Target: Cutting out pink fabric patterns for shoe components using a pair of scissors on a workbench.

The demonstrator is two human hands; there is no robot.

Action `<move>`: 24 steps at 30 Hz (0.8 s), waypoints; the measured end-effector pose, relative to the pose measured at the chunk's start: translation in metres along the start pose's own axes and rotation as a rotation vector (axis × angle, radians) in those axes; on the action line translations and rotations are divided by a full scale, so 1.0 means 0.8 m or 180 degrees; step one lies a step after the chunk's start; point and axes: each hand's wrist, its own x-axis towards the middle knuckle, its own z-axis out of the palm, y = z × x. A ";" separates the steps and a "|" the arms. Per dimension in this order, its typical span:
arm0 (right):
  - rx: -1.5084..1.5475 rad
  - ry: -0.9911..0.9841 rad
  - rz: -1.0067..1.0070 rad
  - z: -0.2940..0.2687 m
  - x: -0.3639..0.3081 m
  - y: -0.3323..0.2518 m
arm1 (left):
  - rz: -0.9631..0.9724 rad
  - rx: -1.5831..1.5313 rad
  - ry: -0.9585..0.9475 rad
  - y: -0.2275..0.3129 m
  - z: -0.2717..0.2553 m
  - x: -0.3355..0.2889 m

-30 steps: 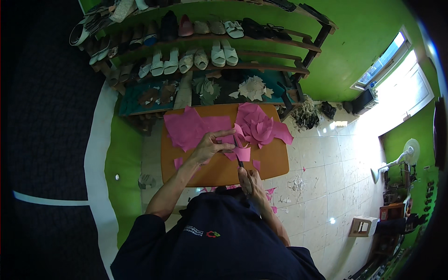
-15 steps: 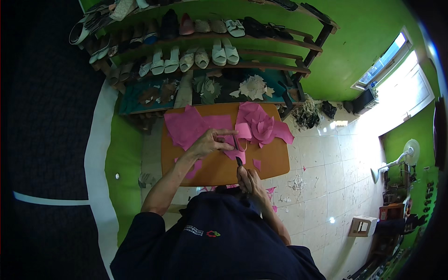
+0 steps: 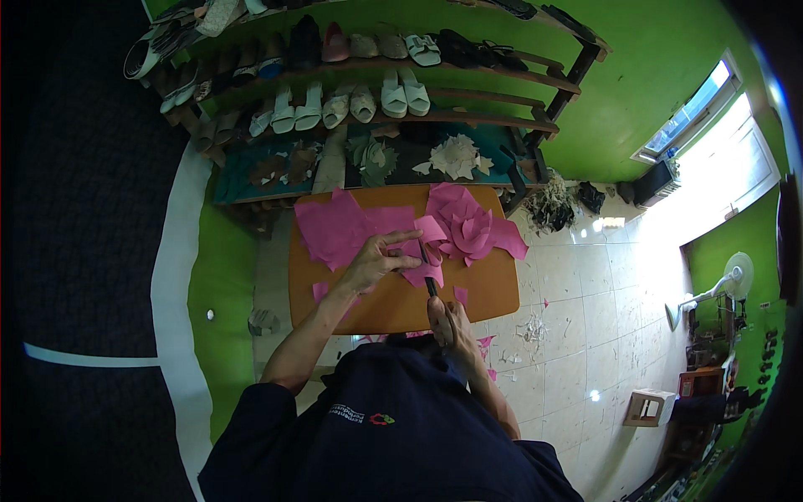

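My left hand (image 3: 368, 263) is over the middle of the table, its fingers and thumb closed on a curled strip of pink sheet material (image 3: 431, 227). In my right hand (image 3: 449, 325), close to the table's front edge, is a slim dark tool (image 3: 431, 287) pointing away from me. Its far part runs up against the pink strip, beside my left fingertips. Whether it is a pair of scissors or a knife, I cannot tell. Large pink sheets (image 3: 333, 224) lie left of the strip, and a heap of cut pink pieces (image 3: 467, 224) lies to its right.
The orange-brown table (image 3: 393, 311) also carries a small pink scrap (image 3: 461, 294). Beyond it stands a shoe rack (image 3: 493, 96) with sandals and shoes, and pale offcuts (image 3: 454, 157) on its lowest shelf. Scraps (image 3: 533, 326) litter the tiled floor. A white fan (image 3: 736, 272) stands right.
The held pink strip has swung a little to the left and curled differently. The dark tool has shifted slightly away from me, against the strip. My left hand stays almost in place.
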 end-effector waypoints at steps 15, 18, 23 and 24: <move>0.0046 -0.0043 0.0049 -0.001 0.000 0.007 | 0.0112 -0.0542 0.0413 -0.002 0.011 -0.008; -0.0248 -0.0257 -0.0068 -0.009 0.001 0.017 | 0.0030 -0.0345 0.0224 0.009 -0.004 -0.005; -0.0382 -0.0443 -0.0022 -0.015 0.006 0.020 | -0.0072 0.0056 -0.0256 0.013 -0.018 -0.001; -0.0381 -0.0443 -0.0018 -0.014 0.007 0.017 | -0.0088 0.0018 -0.0293 0.010 -0.017 0.001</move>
